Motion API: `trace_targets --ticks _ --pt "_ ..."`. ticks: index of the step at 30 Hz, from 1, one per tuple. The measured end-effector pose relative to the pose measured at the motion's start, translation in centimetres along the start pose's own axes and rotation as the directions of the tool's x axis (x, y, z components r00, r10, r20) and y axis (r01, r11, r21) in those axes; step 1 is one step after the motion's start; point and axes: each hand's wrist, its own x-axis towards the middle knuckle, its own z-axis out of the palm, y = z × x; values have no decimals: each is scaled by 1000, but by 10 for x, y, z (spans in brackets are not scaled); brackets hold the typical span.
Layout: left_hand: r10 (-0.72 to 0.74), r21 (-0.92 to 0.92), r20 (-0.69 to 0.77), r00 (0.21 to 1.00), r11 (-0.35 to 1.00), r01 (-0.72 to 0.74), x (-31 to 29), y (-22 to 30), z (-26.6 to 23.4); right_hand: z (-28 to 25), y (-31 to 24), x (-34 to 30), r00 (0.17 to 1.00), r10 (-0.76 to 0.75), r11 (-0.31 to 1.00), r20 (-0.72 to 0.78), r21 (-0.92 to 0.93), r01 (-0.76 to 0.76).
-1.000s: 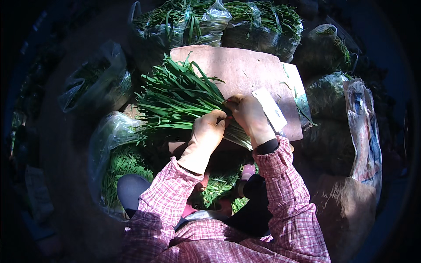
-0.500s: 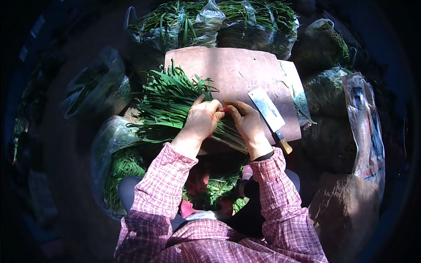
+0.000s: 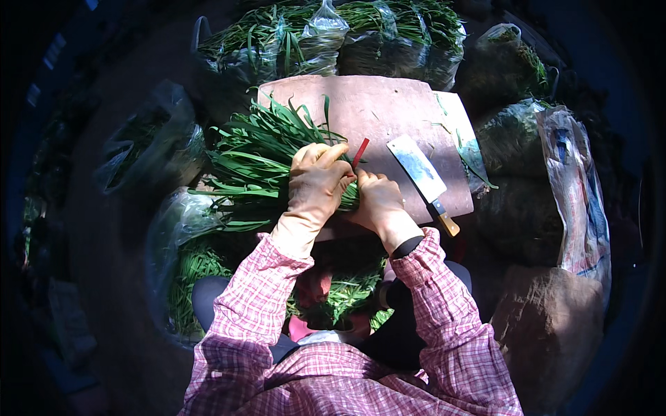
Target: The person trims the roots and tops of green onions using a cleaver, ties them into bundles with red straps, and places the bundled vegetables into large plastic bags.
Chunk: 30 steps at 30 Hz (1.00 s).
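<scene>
A bunch of garlic chives [image 3: 253,149], with long flat green leaves fanned to the left, lies at the board's near left. My left hand [image 3: 316,182] lies over the bunch, its fingers bent and closed on it. Against the near right side of the bunch, my right hand [image 3: 380,201] is closed around the stalks, with its fingertips close to my left thumb. A narrow red tie [image 3: 361,152] sticks up between the two hands; its lower end is hidden at the fingertips. To the right lies a cleaver [image 3: 420,168] with a wooden handle, touched by neither hand.
Everything rests on a pinkish board [image 3: 388,104] with a pale sheet [image 3: 461,132] at its right. Bagged greens [image 3: 388,52] stand along the far side. Plastic bags [image 3: 156,139] are on the left, and a woven sack [image 3: 572,201] and brown sack [image 3: 548,333] on the right.
The red tie, pinched between both hands before, now stands up with a longer end showing. My right hand has moved down and left against the stalks, covering their pale ends.
</scene>
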Motion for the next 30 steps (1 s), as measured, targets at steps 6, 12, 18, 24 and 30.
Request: trace_targets --ticks 6,12,18,24,30 --pt "-505 -665 297 811 500 555 -89 22 -17 -4 -4 3 1000 6 999 22 44 -7" --pt "-271 -464 192 943 822 330 -80 16 -15 -5 -1 0 999 8 1000 44 -7 -7" --pt "-10 -51 64 998 999 13 -22 -3 -1 -9 -7 -3 1000 -17 1000 21 -6 18" --pt "36 -45 -27 999 998 -38 -25 -4 16 -17 5 17 979 -182 983 88 -2 182" --pt "-141 -101 -78 987 986 133 -20 -20 40 -11 12 23 974 -219 975 57 55 216"
